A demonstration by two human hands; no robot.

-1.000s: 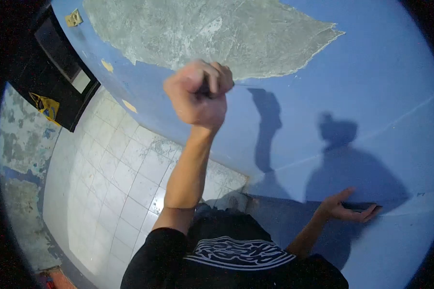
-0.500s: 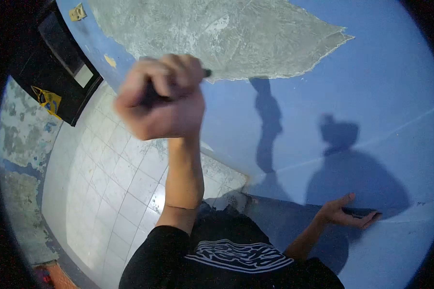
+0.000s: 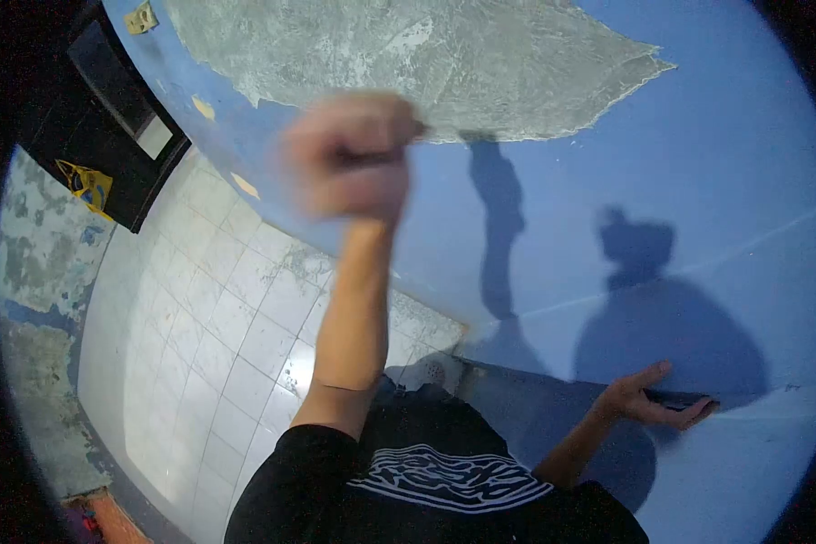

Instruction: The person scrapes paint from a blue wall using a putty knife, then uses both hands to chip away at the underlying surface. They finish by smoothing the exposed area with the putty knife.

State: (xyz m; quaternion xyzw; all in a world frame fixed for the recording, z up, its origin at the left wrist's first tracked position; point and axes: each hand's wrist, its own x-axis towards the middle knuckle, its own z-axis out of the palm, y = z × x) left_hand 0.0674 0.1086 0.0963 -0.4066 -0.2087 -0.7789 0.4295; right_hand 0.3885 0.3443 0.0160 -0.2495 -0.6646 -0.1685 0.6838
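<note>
My left hand (image 3: pixel 358 154) is raised in front of the blue wall (image 3: pixel 571 208), closed in a fist and smeared by motion. A small dark tip pokes out of the fist towards the lower edge of a bare grey plaster patch (image 3: pixel 426 63). It belongs to a dark, narrow object mostly hidden in the fingers; its kind does not show. Low at the right, my right hand (image 3: pixel 648 399) is turned palm up beside the wall. Between its thumb and fingers lies a dark flat object (image 3: pixel 678 397), also not clear in kind.
White floor tiles (image 3: pixel 236 308) spread to the left below the wall. A dark door (image 3: pixel 91 118) stands at the far left, with a yellow bag (image 3: pixel 89 186) by it. Flaking paint covers another wall (image 3: pixel 41 236). My shadow (image 3: pixel 662 317) falls on the blue wall.
My left fist has moved right and slightly up, along the ragged paint edge. My right hand stays nearly in place with the dark flat object. A foot now shows below.
</note>
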